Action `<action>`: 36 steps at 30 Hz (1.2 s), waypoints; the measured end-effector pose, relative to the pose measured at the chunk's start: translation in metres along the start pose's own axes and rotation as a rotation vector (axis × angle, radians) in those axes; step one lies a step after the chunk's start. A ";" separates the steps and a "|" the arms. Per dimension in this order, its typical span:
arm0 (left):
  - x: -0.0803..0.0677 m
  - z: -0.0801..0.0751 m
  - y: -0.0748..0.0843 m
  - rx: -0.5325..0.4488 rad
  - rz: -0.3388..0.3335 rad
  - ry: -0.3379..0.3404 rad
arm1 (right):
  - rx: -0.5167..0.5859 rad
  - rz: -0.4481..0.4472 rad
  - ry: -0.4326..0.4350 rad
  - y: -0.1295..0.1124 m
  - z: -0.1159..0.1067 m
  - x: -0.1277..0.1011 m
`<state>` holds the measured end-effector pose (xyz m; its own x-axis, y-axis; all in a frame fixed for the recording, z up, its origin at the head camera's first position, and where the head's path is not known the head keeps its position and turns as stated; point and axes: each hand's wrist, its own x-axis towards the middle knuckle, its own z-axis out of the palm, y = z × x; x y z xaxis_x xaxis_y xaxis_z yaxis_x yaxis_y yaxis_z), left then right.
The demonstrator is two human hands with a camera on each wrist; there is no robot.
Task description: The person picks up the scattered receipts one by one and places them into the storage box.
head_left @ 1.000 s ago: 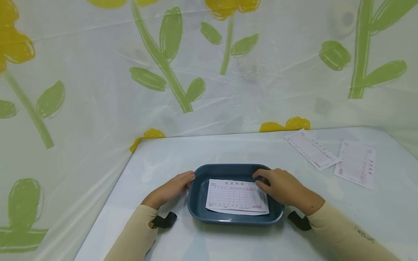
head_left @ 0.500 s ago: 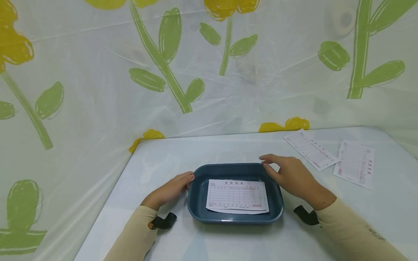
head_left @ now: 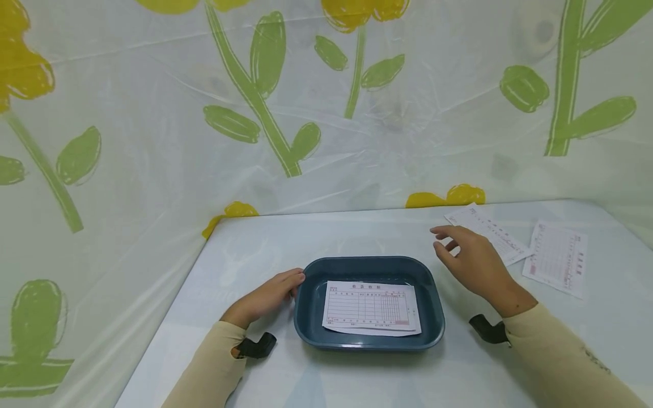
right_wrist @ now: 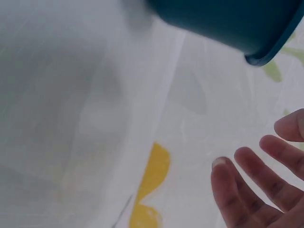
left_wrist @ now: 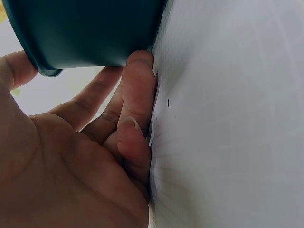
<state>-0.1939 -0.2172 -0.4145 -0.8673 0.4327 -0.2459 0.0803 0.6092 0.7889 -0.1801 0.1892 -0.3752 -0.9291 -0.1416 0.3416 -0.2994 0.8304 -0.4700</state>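
Note:
A dark blue tray (head_left: 308,317), rectangular with rounded corners, stands on the table with a small stack of printed paper forms (head_left: 367,306) lying flat in it. My left hand (head_left: 266,297) rests against the tray's left side. In the left wrist view, one fingertip touches the outside of the rim, other fingers (left_wrist: 137,90) reach the lower wall, and the hand's edge lies on the table. My right hand (head_left: 474,262) hovers beyond the tray's right back corner, fingers loosely bent and holding nothing. Behind it lies a printed form (head_left: 510,249), partly hidden by the hand.
Another printed form (head_left: 556,258) lies to the right, its left corner meeting the first one. The white tabletop (head_left: 306,232) ends at the back against a curtain (head_left: 408,153) with green and yellow flowers. Black wrist mounts (head_left: 257,344) stick out at both cuffs.
My right hand has lifted off the paper in the tray and moved right and away, over the rim toward the loose forms. The left hand and tray stay put.

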 end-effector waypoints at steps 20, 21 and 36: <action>0.001 0.000 -0.001 -0.005 -0.010 0.003 | -0.068 0.186 -0.195 0.051 -0.005 0.015; 0.000 0.000 -0.001 -0.006 -0.015 0.006 | -0.067 0.200 -0.215 0.055 -0.006 0.015; 0.001 -0.002 -0.002 -0.004 0.018 -0.015 | -0.028 0.278 -0.344 0.097 -0.023 0.012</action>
<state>-0.1961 -0.2191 -0.4154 -0.8584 0.4533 -0.2400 0.0937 0.5986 0.7955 -0.2156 0.2804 -0.3985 -0.9931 -0.0781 -0.0876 -0.0264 0.8757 -0.4822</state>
